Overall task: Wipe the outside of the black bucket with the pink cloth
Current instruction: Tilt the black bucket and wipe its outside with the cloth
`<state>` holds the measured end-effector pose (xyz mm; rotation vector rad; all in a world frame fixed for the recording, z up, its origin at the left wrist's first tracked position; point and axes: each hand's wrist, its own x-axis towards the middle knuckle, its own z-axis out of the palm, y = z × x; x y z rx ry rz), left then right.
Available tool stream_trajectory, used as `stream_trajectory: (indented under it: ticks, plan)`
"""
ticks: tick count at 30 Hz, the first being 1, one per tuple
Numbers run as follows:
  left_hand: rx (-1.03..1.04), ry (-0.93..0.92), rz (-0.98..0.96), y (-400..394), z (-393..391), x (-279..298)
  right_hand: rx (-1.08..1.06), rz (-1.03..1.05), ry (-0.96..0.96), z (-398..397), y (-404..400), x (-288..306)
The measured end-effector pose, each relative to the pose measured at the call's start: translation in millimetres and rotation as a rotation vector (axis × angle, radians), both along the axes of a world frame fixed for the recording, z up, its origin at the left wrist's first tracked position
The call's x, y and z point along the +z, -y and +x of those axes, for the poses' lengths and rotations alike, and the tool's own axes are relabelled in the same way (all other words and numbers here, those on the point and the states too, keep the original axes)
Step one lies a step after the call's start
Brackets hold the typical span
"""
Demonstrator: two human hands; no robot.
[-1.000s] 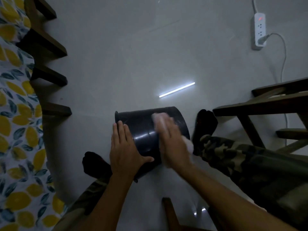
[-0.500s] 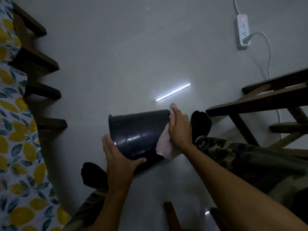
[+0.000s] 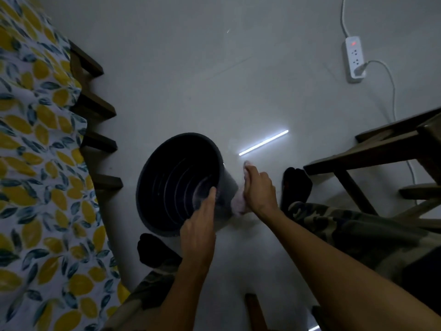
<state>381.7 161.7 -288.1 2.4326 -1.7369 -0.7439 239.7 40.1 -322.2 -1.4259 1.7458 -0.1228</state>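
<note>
The black bucket (image 3: 176, 185) stands tilted on the grey floor between my feet, its open mouth turned up towards me and to the left. My left hand (image 3: 199, 231) grips its near rim, thumb outside and fingertips over the edge. My right hand (image 3: 259, 189) presses the pink cloth (image 3: 238, 203) against the bucket's outer wall on the right side, close to its base. Most of the cloth is hidden under that hand.
A bed with a lemon-print sheet (image 3: 35, 187) and dark wooden slats (image 3: 95, 108) runs along the left. A wooden chair frame (image 3: 372, 154) stands at the right. A white power strip (image 3: 354, 59) with a cable lies far right. My black-socked feet (image 3: 297, 185) flank the bucket.
The bucket has been tipped from lying on its side to mouth facing up. My left hand moved from its wall to the rim. My right hand with the cloth stayed at the right side.
</note>
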Motion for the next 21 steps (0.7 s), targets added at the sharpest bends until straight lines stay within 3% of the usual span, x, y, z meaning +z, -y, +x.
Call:
stream_trajectory:
  ticks: [4, 10, 15, 21]
  plan:
    - [-0.128, 0.023, 0.007, -1, -22, -18, 0.011, -0.148, -0.014, -14, 4, 16]
    - [-0.079, -0.084, 0.052, 2, -54, -26, -0.003, -0.155, 0.003, -26, 8, 30]
    - [-0.180, -0.021, 0.105, 3, -66, -33, 0.072, -0.168, 0.024, -28, 5, 44]
    - [-0.093, -0.205, 0.141, 19, -63, 2, 0.128, -0.205, 0.039, -22, -4, 77]
